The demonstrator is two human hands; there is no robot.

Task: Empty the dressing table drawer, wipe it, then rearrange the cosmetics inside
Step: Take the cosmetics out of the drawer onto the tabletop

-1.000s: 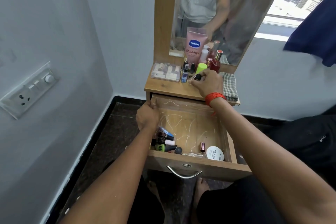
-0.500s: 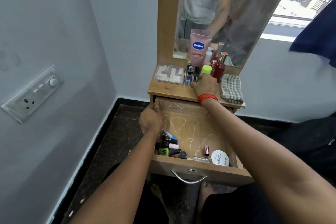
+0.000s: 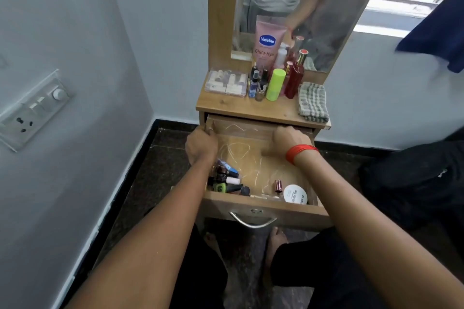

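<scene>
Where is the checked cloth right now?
In the head view, the checked cloth lies on the right end of the dressing table top, beside the dark red bottle.

pink tube (image 3: 268,42), lime-green bottle (image 3: 275,84), dark red bottle (image 3: 294,81), green-checked cloth (image 3: 312,101), orange wristband (image 3: 300,152).

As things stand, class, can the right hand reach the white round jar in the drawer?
Probably yes: the right hand is over the open drawer, and the white round jar lies uncovered.

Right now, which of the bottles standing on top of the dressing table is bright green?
The lime-green cylinder at the front of the cluster, just left of the tall red bottle; the others are pink, red or dark.
</scene>
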